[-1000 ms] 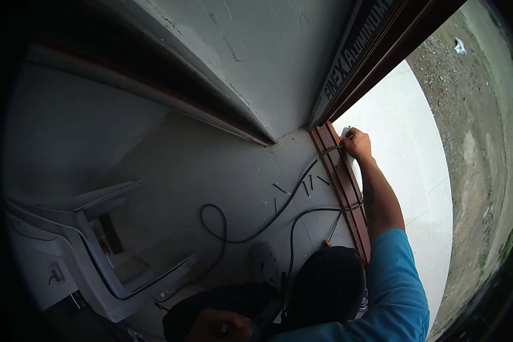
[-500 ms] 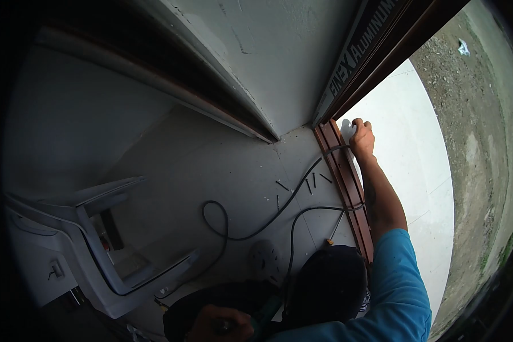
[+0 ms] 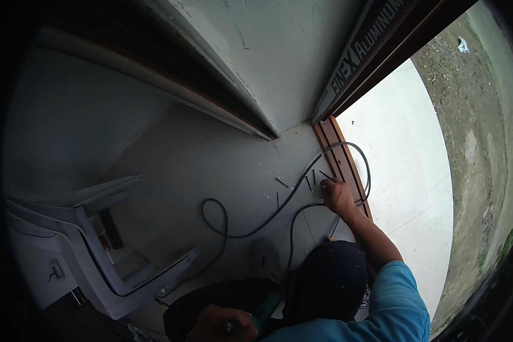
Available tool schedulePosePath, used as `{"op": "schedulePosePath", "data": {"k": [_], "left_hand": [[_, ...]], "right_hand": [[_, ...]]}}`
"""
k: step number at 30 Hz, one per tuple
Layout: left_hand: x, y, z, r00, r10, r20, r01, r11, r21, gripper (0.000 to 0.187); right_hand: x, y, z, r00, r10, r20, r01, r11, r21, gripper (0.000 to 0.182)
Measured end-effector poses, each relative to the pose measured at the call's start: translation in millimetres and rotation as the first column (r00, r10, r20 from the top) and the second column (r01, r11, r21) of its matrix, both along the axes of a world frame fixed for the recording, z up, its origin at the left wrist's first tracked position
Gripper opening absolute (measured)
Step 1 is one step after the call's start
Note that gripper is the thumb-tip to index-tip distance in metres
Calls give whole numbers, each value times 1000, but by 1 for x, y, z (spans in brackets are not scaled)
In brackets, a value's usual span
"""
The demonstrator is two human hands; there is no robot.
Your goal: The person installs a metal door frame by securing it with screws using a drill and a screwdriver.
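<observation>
My right hand [image 3: 337,195] is low over the floor beside the brown door sill [image 3: 343,159]. Its fingers are pinched at the near end of a dark screw [image 3: 325,174], partly hiding it. Two more screws [image 3: 310,182] lie just left of the fingers, and others [image 3: 281,182] lie farther left on the tiles. At the bottom edge my left hand [image 3: 225,324] is closed around a green corded power tool [image 3: 268,308], mostly in shadow. A screwdriver [image 3: 331,238] with a yellow-orange handle lies partly hidden by my dark-clad knee [image 3: 330,279].
A black cable [image 3: 271,219] loops over the floor and across the sill. A grey plastic chair [image 3: 105,273] stands at left. The white wall edge [image 3: 273,85] and brown door frame [image 3: 382,68] rise ahead. Outside lie pale paving [image 3: 410,159] and gravel ground [image 3: 461,114].
My right hand has moved from beyond the sill back inside to the screws. The cable it was beside now bows outward over the sill in a loop. My left hand stays put.
</observation>
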State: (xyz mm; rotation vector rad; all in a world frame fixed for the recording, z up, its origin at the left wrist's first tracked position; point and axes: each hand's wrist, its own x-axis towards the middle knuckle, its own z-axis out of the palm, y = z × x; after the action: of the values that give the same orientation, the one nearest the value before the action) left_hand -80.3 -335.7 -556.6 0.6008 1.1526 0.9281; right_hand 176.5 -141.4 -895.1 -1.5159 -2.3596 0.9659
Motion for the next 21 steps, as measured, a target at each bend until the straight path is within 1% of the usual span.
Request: {"op": "schedulePosePath", "data": {"k": [1,2,4,5,6,7,8,9,10,11,13,14,15,16,17,18,19,20,21], "left_hand": [[0,0,0,1000,-18,2,18,1000,-2,10],[0,0,0,999,-36,5,36,999,-3,10],[0,0,0,999,-51,13,51,998,-25,9],[0,1,0,998,-58,19,59,997,-44,8],[2,2,1,998,-62,20,62,997,-38,8],[4,2,2,999,-33,-3,33,999,-29,7],[6,2,3,1000,1,-26,-1,1000,-21,9],[6,3,6,1000,5,-24,-5,1000,-20,9],[5,7,8,998,-40,-39,38,999,-30,12],[5,9,10,995,-86,-57,84,996,-37,16],[5,9,10,990,-110,-89,110,994,-3,19],[5,9,10,983,-133,-123,136,990,22,21],[6,9,9,983,-126,-131,130,991,21,21],[7,9,10,986,-129,-105,134,990,34,21],[8,9,12,988,-129,-88,133,990,49,22],[11,10,13,987,-110,-116,118,991,56,22],[15,11,15,988,-113,-101,118,992,52,22],[15,14,18,990,-117,-84,122,991,53,23],[4,18,24,922,-357,-148,343,933,-114,15]], "right_hand": [[1,9,2,990,-119,-80,123,991,44,20],[2,22,9,989,-121,-80,125,991,41,20],[7,50,24,953,-294,-75,299,951,75,16],[13,58,20,951,-299,-75,305,949,84,16],[18,65,9,978,-193,-82,203,969,138,17],[22,69,-1,993,-83,-84,97,977,192,18],[24,71,-4,993,-79,-85,95,976,196,18],[28,71,-7,998,-36,-42,44,981,189,17],[31,70,-10,1000,5,2,-5,983,181,16],[31,72,-4,1000,5,3,-5,983,186,16],[27,77,5,991,-121,52,109,975,192,14],[27,83,1,948,-311,-61,316,914,255,15],[32,92,4,909,-403,-102,416,879,232,17],[35,104,0,874,-481,-76,484,840,247,19],[37,113,1,814,-579,-50,580,807,107,20],[40,119,1,821,-571,-26,568,810,149,22],[40,123,3,797,-605,10,599,792,119,23],[46,128,-8,800,-600,-29,600,797,70,25],[52,131,-24,807,-587,-62,591,802,92,30]]}}
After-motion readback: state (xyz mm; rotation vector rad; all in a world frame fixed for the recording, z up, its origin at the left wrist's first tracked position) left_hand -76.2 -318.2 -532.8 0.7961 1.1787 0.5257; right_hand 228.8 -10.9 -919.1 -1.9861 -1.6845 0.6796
